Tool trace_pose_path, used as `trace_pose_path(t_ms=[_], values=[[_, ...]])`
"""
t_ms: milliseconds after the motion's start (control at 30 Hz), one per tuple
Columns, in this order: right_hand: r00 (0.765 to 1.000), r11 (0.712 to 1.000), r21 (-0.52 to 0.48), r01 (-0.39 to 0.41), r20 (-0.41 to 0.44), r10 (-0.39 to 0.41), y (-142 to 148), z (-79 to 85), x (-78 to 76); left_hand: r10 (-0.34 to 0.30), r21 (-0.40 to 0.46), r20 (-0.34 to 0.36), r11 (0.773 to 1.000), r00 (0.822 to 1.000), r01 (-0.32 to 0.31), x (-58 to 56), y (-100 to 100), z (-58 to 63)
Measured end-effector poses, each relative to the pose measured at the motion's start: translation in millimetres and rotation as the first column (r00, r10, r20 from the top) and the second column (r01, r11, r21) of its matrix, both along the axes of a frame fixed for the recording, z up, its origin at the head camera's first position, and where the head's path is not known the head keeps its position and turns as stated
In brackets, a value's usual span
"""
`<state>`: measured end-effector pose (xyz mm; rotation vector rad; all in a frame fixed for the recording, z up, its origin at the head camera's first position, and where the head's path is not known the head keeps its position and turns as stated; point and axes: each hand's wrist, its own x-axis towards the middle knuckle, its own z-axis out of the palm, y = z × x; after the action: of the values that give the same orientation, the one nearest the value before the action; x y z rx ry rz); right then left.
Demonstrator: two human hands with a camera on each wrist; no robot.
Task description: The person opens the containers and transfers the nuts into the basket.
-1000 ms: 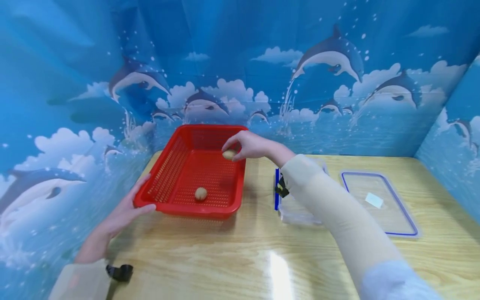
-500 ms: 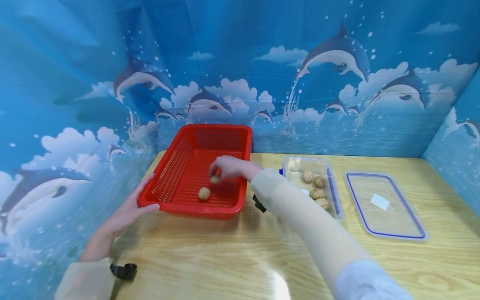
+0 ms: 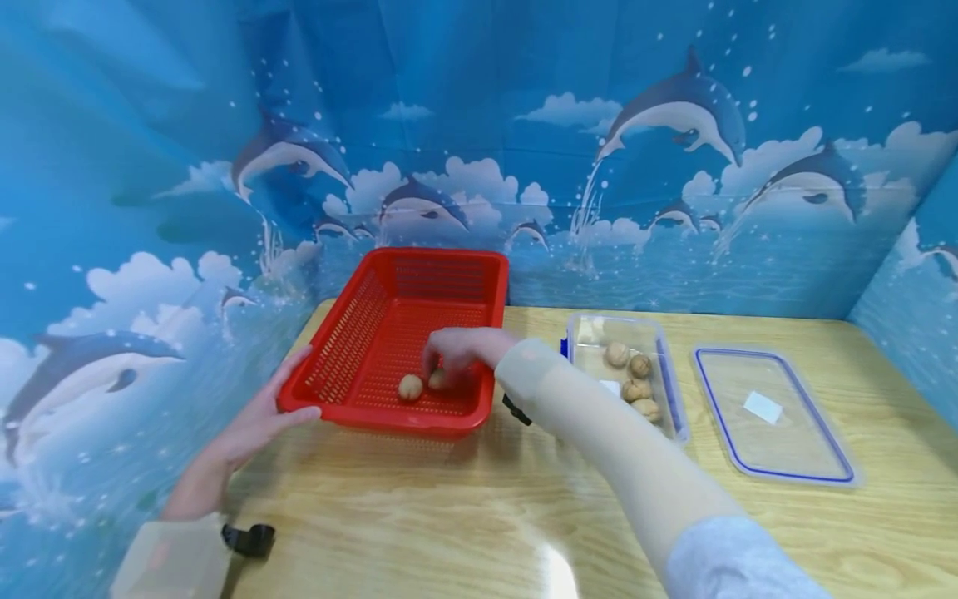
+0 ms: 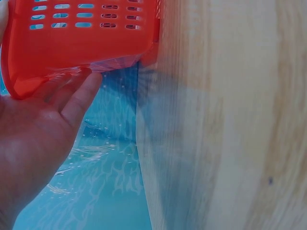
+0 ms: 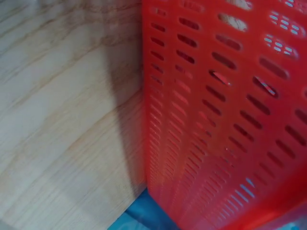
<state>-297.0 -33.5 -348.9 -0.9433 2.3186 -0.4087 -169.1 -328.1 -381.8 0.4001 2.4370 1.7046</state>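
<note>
A red perforated plastic basket stands at the left of the table in the head view. My left hand grips its near left corner, thumb along the front rim and fingers down the outer side; the left wrist view shows these fingers against the red wall. Inside the basket my right hand reaches down over the right wall and pinches a walnut close to the basket floor. Another walnut lies just left of it. In the right wrist view the basket's slotted side hides the right hand.
A clear container holding several walnuts stands right of the basket, partly behind the right sleeve. Farther right a clear lid with a blue seal lies flat on the wooden table. A dolphin-print backdrop borders the table.
My right hand has moved left and down from above the basket's right rim to near its floor, with the walnut, beside the other one. The container came into view. My left hand kept its grip.
</note>
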Motion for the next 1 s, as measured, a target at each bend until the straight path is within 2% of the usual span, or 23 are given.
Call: trace_pose_path(t_ms=[200, 400, 567, 767, 1000], values=[[0.999, 0.999, 0.021, 0.035, 0.009, -0.035, -1, 0.1, 4.6, -0.006, 0.019, 0.006, 1.0, 1.0, 0.006, 0.6, 1, -0.3], [0.999, 0.999, 0.017, 0.036, 0.008, -0.036, 0, 0.7, 4.3, 0.004, 0.019, 0.012, 1.0, 1.0, -0.004, 1.4, 2, 1.0], [1.0, 1.0, -0.01, 0.021, 0.02, -0.021, 3, 4.8, 2.2, -0.012, 0.008, -0.005, 1.0, 1.0, 0.013, 1.4, 2, 0.5], [0.999, 0.996, -0.081, -0.039, 0.004, 0.04, 13, 20.0, -1.7, -0.033, 0.016, -0.036, 0.999, 0.999, 0.033, 2.5, 2, 1.6], [0.988, 0.972, -0.188, -0.14, -0.086, 0.126, 36, 47.6, -4.0, -0.036, 0.022, -0.033, 0.999, 0.999, 0.037, 5.2, 4, 2.8]])
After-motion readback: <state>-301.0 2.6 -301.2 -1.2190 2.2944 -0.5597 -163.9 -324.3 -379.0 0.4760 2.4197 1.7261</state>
